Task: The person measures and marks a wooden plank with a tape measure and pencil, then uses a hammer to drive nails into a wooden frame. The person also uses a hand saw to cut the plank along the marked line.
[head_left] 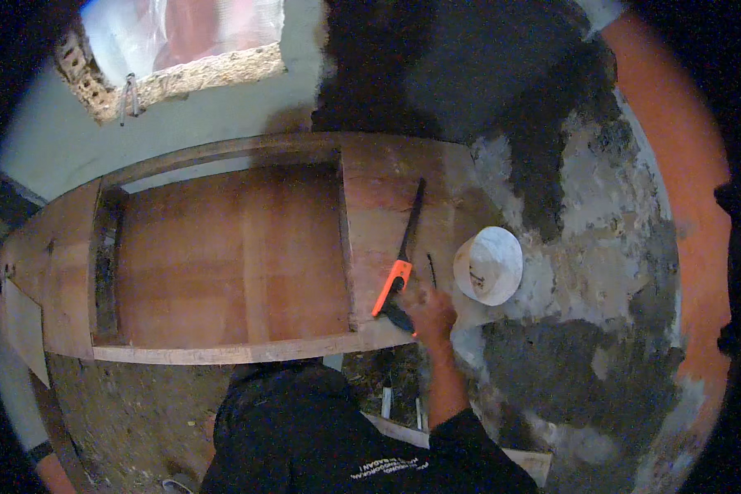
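Observation:
My right hand [430, 313] reaches over the plywood from the lower edge, its fingers blurred. It is right beside the orange and black handle of a handsaw [397, 280], whose dark blade points away from me. A thin dark stick [431, 270] shows just beyond the fingers. Whether the hand grips the saw, the stick or neither, I cannot make out. Right of the hand stands a white plastic tub [502, 259], tilted in view, with something small inside. My left hand does not show.
A long wooden frame [222, 354] with a recessed plywood panel [230, 255] spans the left and middle. Behind it is a wall with a rough-edged window opening [181, 74]. Patchy cement [584, 354] and an orange surface [675, 165] lie right. A bare limb [55, 476] shows lower left.

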